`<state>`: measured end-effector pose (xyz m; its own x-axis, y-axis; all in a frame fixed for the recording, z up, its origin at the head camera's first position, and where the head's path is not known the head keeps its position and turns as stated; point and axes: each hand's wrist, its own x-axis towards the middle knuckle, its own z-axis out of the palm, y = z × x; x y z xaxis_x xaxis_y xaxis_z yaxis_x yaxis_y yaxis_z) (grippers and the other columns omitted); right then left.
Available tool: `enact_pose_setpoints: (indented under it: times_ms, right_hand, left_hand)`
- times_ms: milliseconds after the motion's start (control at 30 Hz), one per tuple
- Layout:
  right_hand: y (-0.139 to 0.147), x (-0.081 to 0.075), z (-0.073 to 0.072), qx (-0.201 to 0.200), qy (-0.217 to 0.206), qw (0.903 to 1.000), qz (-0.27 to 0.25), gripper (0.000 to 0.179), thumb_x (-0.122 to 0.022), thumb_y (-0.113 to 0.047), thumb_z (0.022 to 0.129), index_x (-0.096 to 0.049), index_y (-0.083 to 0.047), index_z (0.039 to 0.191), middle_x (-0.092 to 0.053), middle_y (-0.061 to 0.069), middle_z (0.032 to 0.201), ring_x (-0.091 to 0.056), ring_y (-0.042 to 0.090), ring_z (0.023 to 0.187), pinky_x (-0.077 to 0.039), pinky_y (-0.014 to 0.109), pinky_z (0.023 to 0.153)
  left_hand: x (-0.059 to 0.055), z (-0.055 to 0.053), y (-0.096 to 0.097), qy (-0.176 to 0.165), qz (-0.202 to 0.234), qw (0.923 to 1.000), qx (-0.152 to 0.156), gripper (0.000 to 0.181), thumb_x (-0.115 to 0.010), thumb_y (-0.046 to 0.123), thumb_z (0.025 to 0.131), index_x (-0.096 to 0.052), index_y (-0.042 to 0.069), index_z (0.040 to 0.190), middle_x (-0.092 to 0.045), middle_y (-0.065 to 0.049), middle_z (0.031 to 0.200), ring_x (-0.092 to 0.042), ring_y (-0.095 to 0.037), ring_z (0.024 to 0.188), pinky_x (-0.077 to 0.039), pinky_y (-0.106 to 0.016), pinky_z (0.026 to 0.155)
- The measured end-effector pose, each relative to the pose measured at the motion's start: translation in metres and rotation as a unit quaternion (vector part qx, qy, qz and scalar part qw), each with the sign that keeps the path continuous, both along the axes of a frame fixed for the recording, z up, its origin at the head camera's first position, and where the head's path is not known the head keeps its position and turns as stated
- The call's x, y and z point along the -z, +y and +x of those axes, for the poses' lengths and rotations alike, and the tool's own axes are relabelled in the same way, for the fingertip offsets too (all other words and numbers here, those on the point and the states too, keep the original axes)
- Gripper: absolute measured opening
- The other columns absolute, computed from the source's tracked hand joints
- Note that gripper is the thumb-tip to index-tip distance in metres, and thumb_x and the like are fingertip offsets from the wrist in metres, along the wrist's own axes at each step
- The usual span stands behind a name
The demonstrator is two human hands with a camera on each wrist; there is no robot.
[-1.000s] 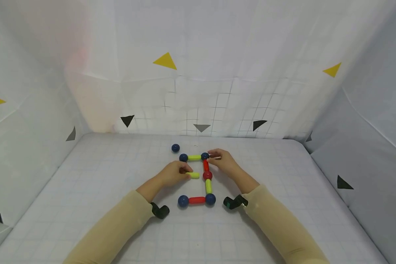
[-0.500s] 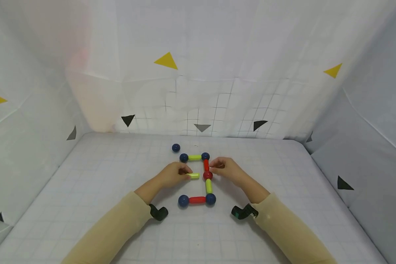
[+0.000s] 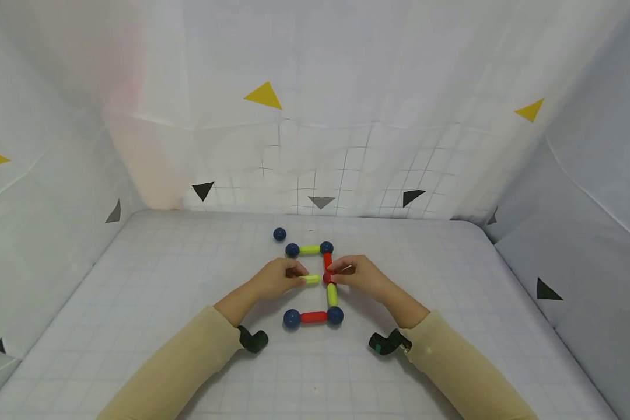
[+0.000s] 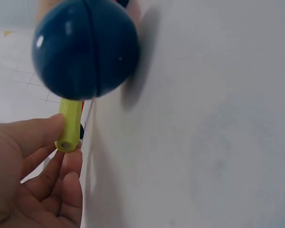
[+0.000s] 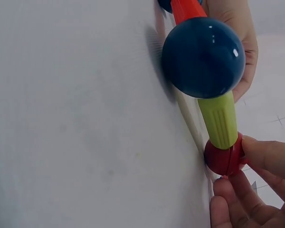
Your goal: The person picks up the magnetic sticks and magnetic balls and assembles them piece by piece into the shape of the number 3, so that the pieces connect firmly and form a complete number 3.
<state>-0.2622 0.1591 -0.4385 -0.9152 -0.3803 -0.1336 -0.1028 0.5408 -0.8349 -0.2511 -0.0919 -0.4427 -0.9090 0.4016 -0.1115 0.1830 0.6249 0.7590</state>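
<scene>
My left hand (image 3: pixel 276 279) pinches a yellow-green magnetic rod (image 3: pixel 312 280) between thumb and fingers. The rod's free end points at a red ball (image 3: pixel 328 279), with a small gap between them. On the other side, my right hand (image 3: pixel 364 276) holds that red ball (image 5: pixel 220 159) between thumb and fingertips. A red rod (image 3: pixel 328 260) joins the ball to a blue ball (image 3: pixel 326 248) behind it. Towards me, another yellow-green rod (image 3: pixel 332 296) links it to a front blue ball (image 3: pixel 335 316). That same blue ball (image 5: pixel 203 57) looms large in the right wrist view.
From the front corner a red rod (image 3: pixel 313 317) runs left to a blue ball (image 3: pixel 291 319). At the back, a yellow-green rod (image 3: pixel 310 250) leads to another blue ball (image 3: pixel 292 250). One loose blue ball (image 3: pixel 279 234) lies behind it on the white table (image 3: pixel 152 268).
My right hand has come down from the back blue ball, past the red rod, and now grips the red ball. The rod in my left hand has shifted slightly right towards it.
</scene>
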Motion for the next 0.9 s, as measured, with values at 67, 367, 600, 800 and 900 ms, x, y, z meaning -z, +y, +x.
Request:
enact_pose_setpoints:
  times_ms: [67, 367, 600, 800, 900]
  right_hand:
    - [0.0003, 0.0003, 0.0000, 0.000, 0.003, 1.0000, 0.003, 0.020, -0.075, -0.016, 0.091, -0.075, -0.014, 0.112, -0.070, 0.001, 0.107, -0.064, 0.022, 0.100, -0.055, 0.037, 0.086]
    - [-0.0011, -0.0009, 0.0010, -0.001, 0.011, 0.9999, 0.005, 0.020, -0.074, -0.012, 0.091, -0.075, -0.012, 0.112, -0.071, 0.001, 0.106, -0.065, 0.021, 0.101, -0.054, 0.037, 0.090]
    - [-0.0012, -0.0009, 0.0020, 0.003, 0.008, 0.9999, 0.007, 0.021, -0.075, -0.014, 0.091, -0.075, -0.013, 0.112, -0.071, 0.000, 0.106, -0.064, 0.020, 0.102, -0.054, 0.038, 0.091]
    - [-0.0020, 0.0005, 0.0020, 0.008, 0.004, 1.0000, 0.004, 0.022, -0.075, -0.015, 0.092, -0.074, -0.012, 0.114, -0.071, 0.000, 0.106, -0.064, 0.019, 0.101, -0.054, 0.036, 0.091]
    - [-0.0029, 0.0008, 0.0019, 0.013, 0.002, 0.9999, 0.002, 0.022, -0.074, -0.016, 0.092, -0.073, -0.012, 0.114, -0.071, 0.000, 0.106, -0.064, 0.018, 0.099, -0.055, 0.035, 0.089]
  left_hand:
    - [-0.0005, 0.0002, 0.0011, 0.000, 0.003, 1.0000, 0.003, 0.017, -0.071, 0.019, 0.095, -0.073, 0.016, 0.111, -0.066, 0.004, 0.098, -0.058, -0.015, 0.090, -0.051, -0.029, 0.083]
    - [-0.0032, 0.0013, 0.0065, -0.001, 0.005, 1.0000, -0.003, 0.015, -0.071, 0.020, 0.095, -0.073, 0.017, 0.110, -0.066, 0.005, 0.099, -0.059, -0.016, 0.091, -0.052, -0.029, 0.085]
    - [-0.0015, 0.0005, 0.0069, -0.002, 0.007, 0.9999, -0.007, 0.016, -0.071, 0.020, 0.095, -0.073, 0.016, 0.111, -0.067, 0.005, 0.100, -0.059, -0.016, 0.093, -0.052, -0.030, 0.087]
    - [0.0004, -0.0007, 0.0067, -0.001, 0.009, 0.9999, -0.013, 0.015, -0.070, 0.020, 0.096, -0.073, 0.017, 0.110, -0.067, 0.004, 0.101, -0.059, -0.016, 0.093, -0.051, -0.031, 0.089]
    - [0.0008, -0.0023, 0.0063, -0.006, 0.014, 0.9997, -0.017, 0.015, -0.070, 0.019, 0.096, -0.073, 0.016, 0.110, -0.067, 0.004, 0.101, -0.059, -0.016, 0.093, -0.051, -0.031, 0.088]
